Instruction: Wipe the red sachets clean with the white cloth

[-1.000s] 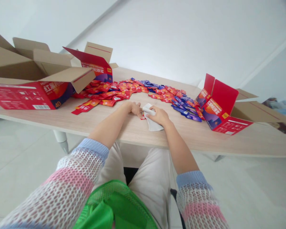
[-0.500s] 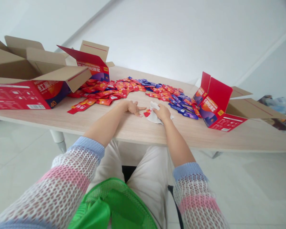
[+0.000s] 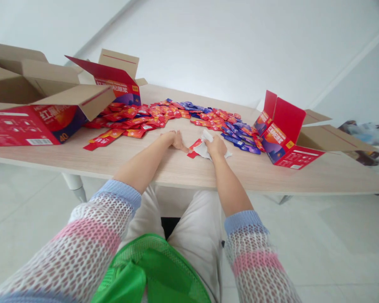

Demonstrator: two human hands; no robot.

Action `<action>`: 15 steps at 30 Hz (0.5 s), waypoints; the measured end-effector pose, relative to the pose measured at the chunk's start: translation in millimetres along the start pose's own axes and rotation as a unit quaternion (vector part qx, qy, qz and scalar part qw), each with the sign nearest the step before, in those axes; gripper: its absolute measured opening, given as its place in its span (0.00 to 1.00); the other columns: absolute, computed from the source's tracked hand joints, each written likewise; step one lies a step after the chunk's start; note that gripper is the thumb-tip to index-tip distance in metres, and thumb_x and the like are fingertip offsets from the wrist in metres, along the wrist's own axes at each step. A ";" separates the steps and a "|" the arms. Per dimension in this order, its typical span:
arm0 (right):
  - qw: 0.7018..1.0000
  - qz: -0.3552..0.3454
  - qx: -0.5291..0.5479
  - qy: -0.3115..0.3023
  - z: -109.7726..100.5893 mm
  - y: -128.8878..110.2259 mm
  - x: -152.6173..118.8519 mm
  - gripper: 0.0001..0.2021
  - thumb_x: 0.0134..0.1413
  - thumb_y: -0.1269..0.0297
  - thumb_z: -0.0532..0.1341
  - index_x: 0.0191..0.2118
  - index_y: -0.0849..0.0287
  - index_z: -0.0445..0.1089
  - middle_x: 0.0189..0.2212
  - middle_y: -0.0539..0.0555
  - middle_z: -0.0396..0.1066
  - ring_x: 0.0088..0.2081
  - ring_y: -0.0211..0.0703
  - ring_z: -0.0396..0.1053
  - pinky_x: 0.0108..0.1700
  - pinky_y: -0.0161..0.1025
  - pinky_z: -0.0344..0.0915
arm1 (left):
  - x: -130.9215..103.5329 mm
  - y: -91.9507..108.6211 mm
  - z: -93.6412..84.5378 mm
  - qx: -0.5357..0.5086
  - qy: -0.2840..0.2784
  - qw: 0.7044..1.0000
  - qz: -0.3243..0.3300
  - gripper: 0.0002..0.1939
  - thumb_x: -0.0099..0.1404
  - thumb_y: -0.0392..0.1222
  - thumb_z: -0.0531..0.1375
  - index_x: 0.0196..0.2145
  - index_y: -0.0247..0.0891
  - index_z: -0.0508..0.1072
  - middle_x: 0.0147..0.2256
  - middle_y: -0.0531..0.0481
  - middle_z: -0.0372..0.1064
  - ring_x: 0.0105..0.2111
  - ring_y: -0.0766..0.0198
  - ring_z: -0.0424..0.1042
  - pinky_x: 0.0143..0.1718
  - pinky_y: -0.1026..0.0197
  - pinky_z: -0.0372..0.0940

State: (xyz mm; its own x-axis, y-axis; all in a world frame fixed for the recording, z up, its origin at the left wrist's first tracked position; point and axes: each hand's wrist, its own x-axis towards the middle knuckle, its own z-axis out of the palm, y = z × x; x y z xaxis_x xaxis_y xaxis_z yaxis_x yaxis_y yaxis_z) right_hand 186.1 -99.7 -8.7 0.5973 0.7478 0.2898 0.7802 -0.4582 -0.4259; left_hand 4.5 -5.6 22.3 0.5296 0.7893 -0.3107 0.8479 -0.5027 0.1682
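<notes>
Just beyond cloth [image 3: 204, 150], heaped sachets [image 3: 215, 121]

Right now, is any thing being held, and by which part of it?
The right hand holds the white cloth by its bunched upper part; its lower part spreads over the red packet.

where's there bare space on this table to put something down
Bare tabletop lies between the left hand and the curved row of packets, and along the near edge right of the right hand. It's crowded at the left boxes and the packets.
</notes>
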 end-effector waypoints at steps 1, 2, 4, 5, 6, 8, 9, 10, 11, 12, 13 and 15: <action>1.000 0.025 -0.003 0.001 -2.5 2.7 1.2 0.20 0.53 0.53 0.60 0.48 0.60 0.66 0.45 0.66 0.71 0.47 0.57 0.70 0.45 0.49 0.64 | -2.1 0.3 -2.2 0.008 -0.008 1.000 -0.008 0.76 0.32 0.77 0.62 0.68 0.36 0.32 0.67 0.34 0.31 0.64 0.33 0.34 0.62 0.43 0.40; 0.999 0.048 -0.004 0.000 -5.2 5.7 2.6 0.20 0.53 0.55 0.60 0.49 0.61 0.66 0.45 0.68 0.71 0.47 0.58 0.70 0.45 0.50 0.64 | -4.5 0.2 -4.3 0.014 -0.015 1.000 -0.008 0.75 0.33 0.76 0.62 0.68 0.38 0.34 0.67 0.35 0.31 0.64 0.33 0.34 0.62 0.42 0.41; 0.997 0.080 -0.001 0.001 -10.2 11.5 5.7 0.20 0.53 0.59 0.61 0.51 0.61 0.65 0.44 0.68 0.71 0.46 0.59 0.71 0.44 0.50 0.64 | -9.6 -1.7 -8.1 0.016 -0.034 0.999 0.006 0.72 0.35 0.74 0.64 0.68 0.42 0.35 0.68 0.38 0.31 0.64 0.33 0.33 0.61 0.41 0.43; 0.996 0.085 0.006 0.003 -12.2 13.7 7.0 0.20 0.53 0.59 0.61 0.50 0.61 0.66 0.44 0.68 0.72 0.45 0.58 0.71 0.44 0.50 0.64 | -11.7 -3.6 -9.6 0.009 -0.046 0.999 0.017 0.70 0.36 0.72 0.65 0.68 0.46 0.36 0.68 0.40 0.31 0.64 0.34 0.33 0.61 0.41 0.44; 0.997 0.078 0.017 0.005 -13.8 15.1 7.9 0.19 0.53 0.59 0.61 0.50 0.60 0.67 0.43 0.67 0.72 0.45 0.57 0.71 0.44 0.48 0.65 | -13.2 -6.0 -10.8 -0.004 -0.056 0.998 0.030 0.67 0.37 0.70 0.66 0.68 0.51 0.38 0.68 0.44 0.31 0.65 0.34 0.34 0.60 0.42 0.45; 0.998 0.035 0.050 0.006 -15.5 14.7 8.3 0.18 0.53 0.56 0.60 0.47 0.59 0.70 0.43 0.63 0.73 0.43 0.54 0.71 0.43 0.45 0.65 | -13.9 -11.7 -11.9 -0.040 -0.078 0.995 0.056 0.62 0.38 0.65 0.68 0.66 0.59 0.43 0.68 0.50 0.34 0.65 0.36 0.38 0.59 0.44 0.50; 0.998 0.008 0.069 0.008 -16.0 13.0 7.6 0.18 0.53 0.54 0.60 0.46 0.58 0.71 0.42 0.62 0.74 0.43 0.53 0.72 0.42 0.43 0.65 | -12.9 -14.4 -11.8 -0.059 -0.087 0.992 0.064 0.60 0.38 0.63 0.68 0.65 0.61 0.45 0.68 0.52 0.35 0.64 0.38 0.40 0.58 0.46 0.52; 0.996 -0.017 0.084 0.012 -16.2 10.5 6.5 0.18 0.54 0.52 0.59 0.46 0.57 0.71 0.43 0.60 0.74 0.42 0.51 0.71 0.42 0.42 0.65 | -11.2 -16.9 -11.4 -0.075 -0.092 0.991 0.070 0.59 0.38 0.61 0.69 0.65 0.61 0.46 0.68 0.52 0.37 0.64 0.39 0.42 0.58 0.48 0.53; 0.995 -0.035 0.094 0.023 -16.3 7.5 5.0 0.19 0.54 0.50 0.58 0.46 0.56 0.72 0.43 0.59 0.74 0.42 0.51 0.71 0.42 0.42 0.65 | -8.8 -19.0 -10.5 -0.085 -0.096 0.989 0.074 0.58 0.38 0.59 0.69 0.65 0.61 0.47 0.67 0.52 0.38 0.64 0.40 0.44 0.57 0.49 0.55; 0.993 -0.050 0.099 0.037 -16.3 4.2 3.2 0.20 0.54 0.49 0.57 0.46 0.56 0.72 0.43 0.59 0.74 0.43 0.51 0.71 0.43 0.41 0.64 | -6.1 -20.5 -9.5 -0.089 -0.100 0.988 0.077 0.58 0.39 0.58 0.69 0.65 0.60 0.48 0.67 0.52 0.39 0.63 0.41 0.46 0.57 0.49 0.56; 0.991 -0.065 0.104 0.049 -16.0 0.8 1.0 0.21 0.55 0.48 0.56 0.47 0.56 0.72 0.43 0.59 0.74 0.43 0.51 0.70 0.43 0.41 0.64 | -3.3 -21.6 -8.3 -0.087 -0.100 0.988 0.079 0.57 0.39 0.57 0.69 0.65 0.60 0.48 0.67 0.52 0.41 0.63 0.41 0.47 0.56 0.49 0.56; 0.986 -0.118 0.116 0.033 -14.8 -5.6 -4.0 0.22 0.56 0.47 0.55 0.47 0.57 0.72 0.42 0.58 0.75 0.43 0.50 0.70 0.43 0.41 0.64 | 0.8 -22.7 -6.0 -0.071 -0.082 0.990 0.090 0.55 0.41 0.56 0.68 0.65 0.58 0.51 0.66 0.51 0.45 0.62 0.41 0.51 0.56 0.50 0.57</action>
State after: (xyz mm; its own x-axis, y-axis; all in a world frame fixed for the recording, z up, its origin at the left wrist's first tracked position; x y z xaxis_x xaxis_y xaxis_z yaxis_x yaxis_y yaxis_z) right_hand 182.1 -107.2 5.2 0.4214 0.7844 0.4551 0.8398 -0.1482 -0.5222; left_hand -14.1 8.5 23.8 0.6718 0.6177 -0.4088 0.7407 -0.5669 0.3606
